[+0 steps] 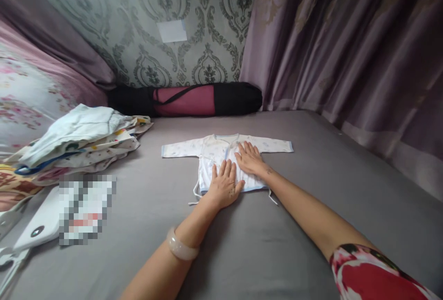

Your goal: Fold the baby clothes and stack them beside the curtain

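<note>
A small white baby shirt (211,152) with pale blue trim and a faint print lies spread on the grey bed sheet (294,226), both sleeves stretched out sideways. Thin white ties trail from its lower left and lower right sides. My left hand (224,183) rests flat on the lower front of the shirt, fingers spread. Farther up, on the right half of the chest, my right hand (249,158) is also laid flat with its fingers out. Neither hand grips the cloth. A pale bangle (182,247) circles my left wrist.
Folded clothes (86,127) are piled at the left, beside a floral pillow (20,87). Nearer me lie a white device (41,219) with a cable and a blurred-out item (86,210). A black and maroon long bag (187,99) lies along the wall, and purple curtains (328,41) hang at the right.
</note>
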The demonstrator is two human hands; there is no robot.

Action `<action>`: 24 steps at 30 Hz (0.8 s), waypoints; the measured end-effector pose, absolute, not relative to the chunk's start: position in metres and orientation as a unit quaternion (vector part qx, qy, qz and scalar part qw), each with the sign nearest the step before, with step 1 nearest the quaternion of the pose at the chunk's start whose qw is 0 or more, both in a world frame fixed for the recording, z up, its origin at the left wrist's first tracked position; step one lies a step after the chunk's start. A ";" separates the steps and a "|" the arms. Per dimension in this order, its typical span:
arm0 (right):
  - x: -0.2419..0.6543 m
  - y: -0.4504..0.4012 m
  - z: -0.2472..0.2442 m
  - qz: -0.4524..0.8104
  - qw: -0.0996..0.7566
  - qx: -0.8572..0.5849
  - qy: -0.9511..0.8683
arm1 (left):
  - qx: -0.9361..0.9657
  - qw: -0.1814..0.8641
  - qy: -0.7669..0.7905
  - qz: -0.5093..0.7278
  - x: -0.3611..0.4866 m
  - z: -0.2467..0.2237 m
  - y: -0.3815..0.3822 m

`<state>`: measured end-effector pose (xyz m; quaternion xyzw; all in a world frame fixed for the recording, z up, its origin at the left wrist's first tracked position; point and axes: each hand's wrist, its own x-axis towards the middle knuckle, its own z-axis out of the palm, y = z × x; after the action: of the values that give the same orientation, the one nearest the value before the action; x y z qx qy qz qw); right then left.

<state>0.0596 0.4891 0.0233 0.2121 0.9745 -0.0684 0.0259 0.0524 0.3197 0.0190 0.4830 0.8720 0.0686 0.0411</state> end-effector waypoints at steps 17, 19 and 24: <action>0.023 0.508 0.020 -0.056 -0.040 0.158 0.985 | 0.474 0.138 0.864 0.093 0.048 0.031 0.318; 0.041 0.507 0.021 -0.070 -0.013 0.113 0.991 | 0.480 0.159 0.857 0.095 0.043 0.035 0.316; 0.096 0.499 0.021 -0.081 0.010 0.044 0.996 | 0.492 0.186 0.844 0.102 0.034 0.042 0.311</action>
<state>0.0958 0.4989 0.0213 0.0439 0.9957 -0.0805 0.0099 0.0344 0.3114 0.0416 0.4920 0.8444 0.1020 0.1858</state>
